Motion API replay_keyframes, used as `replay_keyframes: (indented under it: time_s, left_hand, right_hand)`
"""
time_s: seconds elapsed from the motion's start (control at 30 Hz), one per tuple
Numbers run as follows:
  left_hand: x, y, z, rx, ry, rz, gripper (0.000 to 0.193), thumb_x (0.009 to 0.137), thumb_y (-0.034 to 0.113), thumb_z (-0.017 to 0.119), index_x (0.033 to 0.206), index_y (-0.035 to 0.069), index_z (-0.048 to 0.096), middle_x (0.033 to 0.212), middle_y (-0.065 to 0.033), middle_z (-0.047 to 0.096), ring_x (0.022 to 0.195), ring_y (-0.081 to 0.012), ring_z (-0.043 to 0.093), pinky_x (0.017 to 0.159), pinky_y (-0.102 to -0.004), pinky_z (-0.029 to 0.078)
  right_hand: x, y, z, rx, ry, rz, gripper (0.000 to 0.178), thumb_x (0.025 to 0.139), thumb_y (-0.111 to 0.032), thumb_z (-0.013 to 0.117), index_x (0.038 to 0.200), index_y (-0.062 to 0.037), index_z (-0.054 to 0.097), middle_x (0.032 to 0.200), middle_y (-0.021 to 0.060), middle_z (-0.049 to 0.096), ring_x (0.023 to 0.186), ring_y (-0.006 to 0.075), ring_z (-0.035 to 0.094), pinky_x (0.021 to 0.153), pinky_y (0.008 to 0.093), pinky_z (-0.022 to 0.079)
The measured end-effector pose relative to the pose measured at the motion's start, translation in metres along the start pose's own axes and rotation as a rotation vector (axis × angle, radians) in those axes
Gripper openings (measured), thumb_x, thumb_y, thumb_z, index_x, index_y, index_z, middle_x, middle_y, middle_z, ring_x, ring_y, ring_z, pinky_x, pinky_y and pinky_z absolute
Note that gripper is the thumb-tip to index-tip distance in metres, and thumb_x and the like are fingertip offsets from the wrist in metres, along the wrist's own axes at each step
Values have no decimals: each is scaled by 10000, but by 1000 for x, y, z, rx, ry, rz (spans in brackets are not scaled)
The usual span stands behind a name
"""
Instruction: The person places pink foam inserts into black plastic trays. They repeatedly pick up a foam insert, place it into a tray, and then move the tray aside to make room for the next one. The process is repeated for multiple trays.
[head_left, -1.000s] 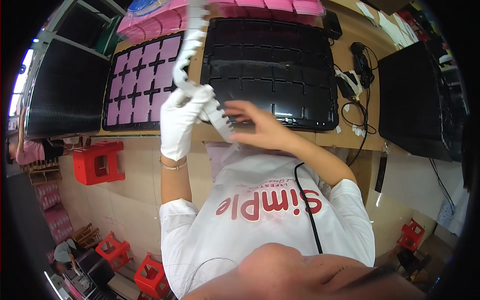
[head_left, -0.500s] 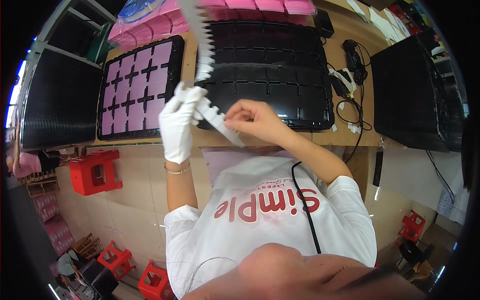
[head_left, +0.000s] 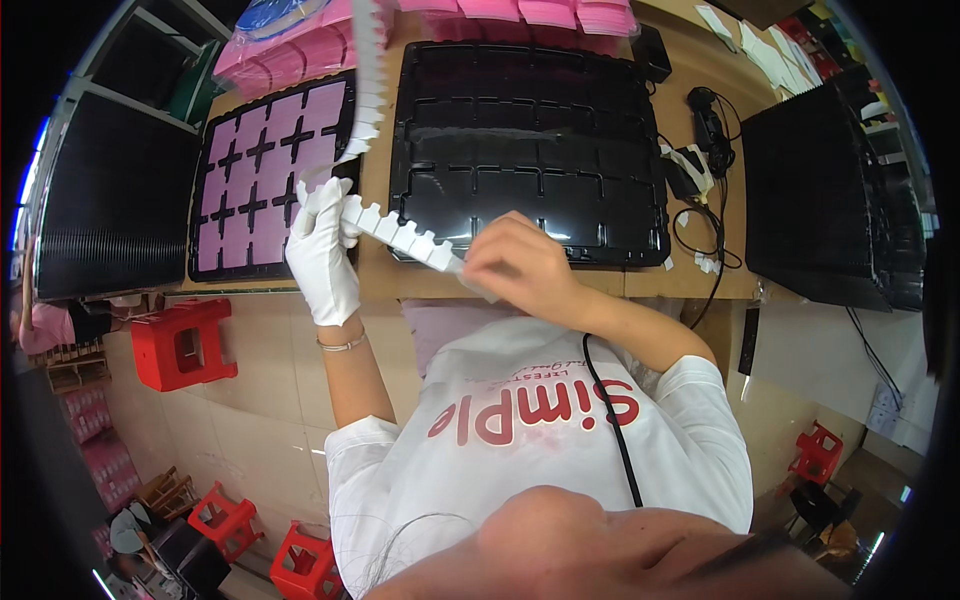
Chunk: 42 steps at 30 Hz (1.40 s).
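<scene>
A long white strip of notched stickers runs from the far edge of the view down through my left hand and across to my right hand. My left hand, in a white glove, is closed on the strip near the right edge of the tray with pink sheets. The bare fingers of my right hand pinch the strip near its translucent end, at the table's front edge. Just beyond that hand lies a black plastic tray with moulded compartments.
Tall stacks of black trays stand at left and right. Pink packs line the back. A black cable and paper scraps lie right of the tray. A red stool stands on the floor at left.
My left hand has shifted left with the strip, whose hanging far part swung left too. My right hand has moved slightly right and down, drawing the strip straighter between both hands.
</scene>
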<state>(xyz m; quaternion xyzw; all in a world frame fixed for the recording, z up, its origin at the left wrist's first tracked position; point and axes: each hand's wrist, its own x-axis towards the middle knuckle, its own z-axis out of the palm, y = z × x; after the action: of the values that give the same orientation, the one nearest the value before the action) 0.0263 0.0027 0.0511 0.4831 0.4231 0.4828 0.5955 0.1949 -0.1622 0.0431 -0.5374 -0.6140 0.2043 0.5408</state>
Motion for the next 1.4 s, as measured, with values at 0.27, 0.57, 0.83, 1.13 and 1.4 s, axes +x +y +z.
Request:
replay_keyframes:
  time_s: [0.27, 0.57, 0.83, 1.13, 1.4]
  left_hand:
    - [-8, 2, -12, 69, -105, -131, 195, 922, 152, 647, 1003, -19, 694, 779, -34, 650, 593, -38, 520, 525, -174, 371]
    - [-16, -4, 9, 176, -294, -228, 194, 922, 170, 657, 947, -14, 713, 719, 2, 621, 565, -28, 465, 526, -176, 337]
    - [-9, -12, 6, 178, -331, -300, 208, 905, 202, 677, 962, 7, 719, 761, -26, 677, 578, -22, 500, 531, -173, 359]
    - [-11, -9, 11, 180, -279, -283, 198, 911, 190, 674, 946, 1, 722, 713, 8, 640, 561, -14, 453, 521, -171, 328]
    - [-14, -12, 6, 83, -203, -161, 214, 926, 202, 656, 946, -5, 707, 724, 10, 616, 570, -18, 439, 522, -174, 317]
  right_hand:
    - [154, 73, -70, -157, -133, 187, 144, 813, -154, 750, 815, -43, 658, 805, 17, 657, 763, 89, 609, 708, 233, 490]
    - [254, 196, -48, -763, -240, 311, 151, 715, -220, 725, 824, -118, 742, 884, 125, 710, 862, 310, 685, 771, 431, 539]
    - [243, 195, -39, -846, -44, 399, 181, 698, -230, 738, 817, -95, 751, 856, 157, 707, 873, 345, 684, 779, 447, 546]
    - [214, 182, -50, -167, -56, 327, 157, 762, -175, 703, 828, -33, 717, 855, 130, 711, 862, 248, 689, 794, 357, 532]
    - [104, 86, -57, 1037, -79, 739, 181, 923, -104, 556, 1022, 39, 608, 951, 154, 658, 898, 213, 644, 819, 319, 531]
